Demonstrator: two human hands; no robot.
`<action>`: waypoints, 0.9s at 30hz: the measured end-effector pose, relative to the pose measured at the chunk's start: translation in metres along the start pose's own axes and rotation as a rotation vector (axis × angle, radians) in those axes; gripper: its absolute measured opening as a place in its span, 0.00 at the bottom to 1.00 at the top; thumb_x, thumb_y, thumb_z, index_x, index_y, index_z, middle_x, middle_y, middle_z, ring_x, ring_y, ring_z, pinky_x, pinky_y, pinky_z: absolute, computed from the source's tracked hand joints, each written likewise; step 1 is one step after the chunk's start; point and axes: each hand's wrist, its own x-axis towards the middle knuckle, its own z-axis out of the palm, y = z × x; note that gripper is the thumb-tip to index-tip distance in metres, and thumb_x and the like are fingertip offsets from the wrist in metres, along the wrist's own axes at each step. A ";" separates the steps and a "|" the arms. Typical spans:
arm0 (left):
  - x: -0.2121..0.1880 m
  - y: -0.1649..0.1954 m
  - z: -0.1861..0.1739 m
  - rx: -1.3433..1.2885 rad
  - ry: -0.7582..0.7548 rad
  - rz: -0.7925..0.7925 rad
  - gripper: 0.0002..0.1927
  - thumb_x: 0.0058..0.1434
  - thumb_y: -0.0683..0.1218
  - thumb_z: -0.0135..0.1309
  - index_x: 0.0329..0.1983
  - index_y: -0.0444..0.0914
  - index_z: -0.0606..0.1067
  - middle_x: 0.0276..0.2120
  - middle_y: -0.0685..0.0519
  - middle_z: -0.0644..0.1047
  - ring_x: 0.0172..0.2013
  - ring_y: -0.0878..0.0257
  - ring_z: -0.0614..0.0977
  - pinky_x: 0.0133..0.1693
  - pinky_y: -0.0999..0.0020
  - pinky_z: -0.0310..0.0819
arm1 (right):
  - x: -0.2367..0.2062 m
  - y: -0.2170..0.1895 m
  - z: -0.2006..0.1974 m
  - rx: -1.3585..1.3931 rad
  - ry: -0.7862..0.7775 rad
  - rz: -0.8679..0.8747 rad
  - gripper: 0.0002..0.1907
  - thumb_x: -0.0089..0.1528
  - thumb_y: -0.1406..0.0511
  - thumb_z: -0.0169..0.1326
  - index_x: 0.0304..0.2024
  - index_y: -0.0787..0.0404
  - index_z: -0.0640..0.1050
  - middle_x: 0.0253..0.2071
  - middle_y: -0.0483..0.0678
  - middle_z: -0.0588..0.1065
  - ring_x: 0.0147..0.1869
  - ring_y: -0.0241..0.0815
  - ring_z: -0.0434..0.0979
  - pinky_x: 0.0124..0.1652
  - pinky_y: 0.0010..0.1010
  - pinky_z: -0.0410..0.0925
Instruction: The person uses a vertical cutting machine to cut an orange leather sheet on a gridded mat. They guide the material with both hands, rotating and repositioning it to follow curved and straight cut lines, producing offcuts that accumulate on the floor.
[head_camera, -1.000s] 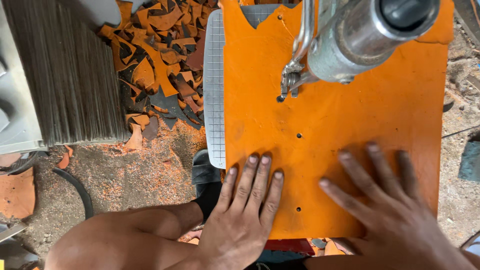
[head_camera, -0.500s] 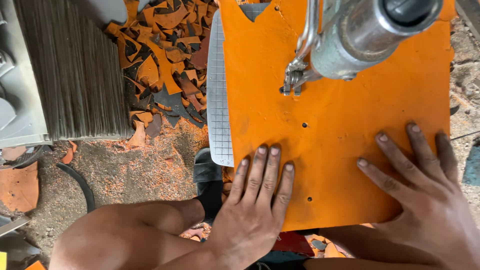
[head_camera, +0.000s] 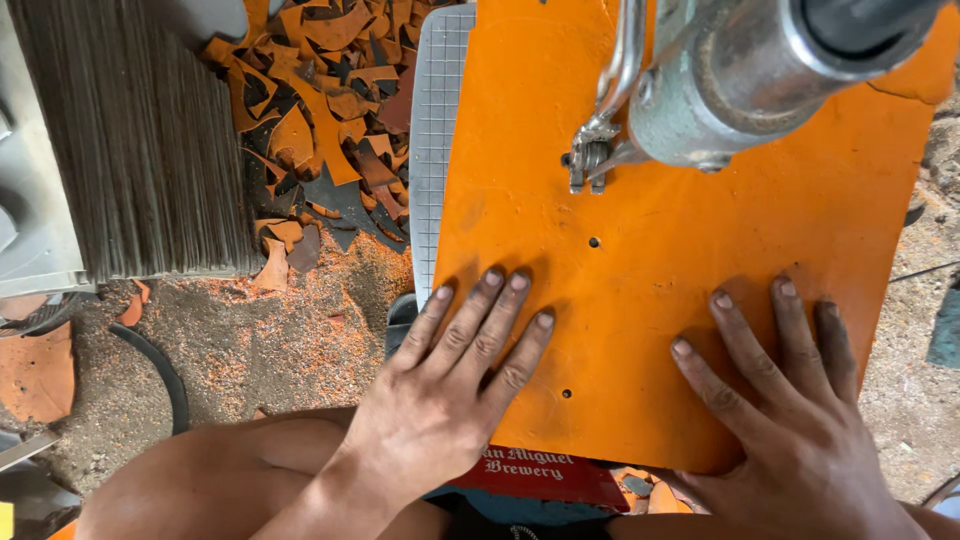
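Both hands slid the orange sheet (head_camera: 690, 260) further, left hand (head_camera: 450, 390) and right hand (head_camera: 790, 420) pressing flat, gripping nothing, so fingertips (head_camera: 520, 283) drifting toward the presser foot (head_camera: 588, 165) in the upper middle could get caught.

Only 1 printed thing shows: a red rectangular crate panel (head_camera: 545, 475) with pale lettering, at the bottom edge of the view. It lies just under the near edge of the orange sheet (head_camera: 690, 260), between the person's 2 wrists.

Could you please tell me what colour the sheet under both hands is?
Bright orange: the sheet lies flat under the left hand and right hand, clearest in the head view.
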 end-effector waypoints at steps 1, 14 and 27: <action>0.000 -0.003 -0.002 -0.005 -0.009 0.003 0.30 0.64 0.40 0.44 0.72 0.38 0.66 0.72 0.39 0.63 0.72 0.45 0.64 0.69 0.43 0.55 | 0.001 -0.004 0.002 -0.025 -0.001 0.009 0.53 0.32 0.43 0.66 0.59 0.50 0.74 0.73 0.57 0.61 0.81 0.73 0.49 0.72 0.73 0.45; 0.007 -0.043 -0.010 0.045 -0.034 0.080 0.35 0.62 0.38 0.52 0.73 0.52 0.67 0.73 0.51 0.61 0.73 0.49 0.58 0.65 0.29 0.56 | 0.008 -0.040 0.019 0.017 0.094 0.041 0.54 0.36 0.43 0.66 0.63 0.56 0.71 0.73 0.62 0.60 0.77 0.81 0.49 0.67 0.76 0.50; 0.015 -0.035 -0.012 0.070 -0.085 0.013 0.42 0.55 0.33 0.49 0.73 0.56 0.63 0.74 0.51 0.58 0.73 0.52 0.57 0.67 0.26 0.46 | 0.023 -0.028 0.008 -0.020 0.090 0.024 0.47 0.37 0.50 0.68 0.58 0.58 0.76 0.70 0.58 0.66 0.77 0.78 0.55 0.68 0.73 0.54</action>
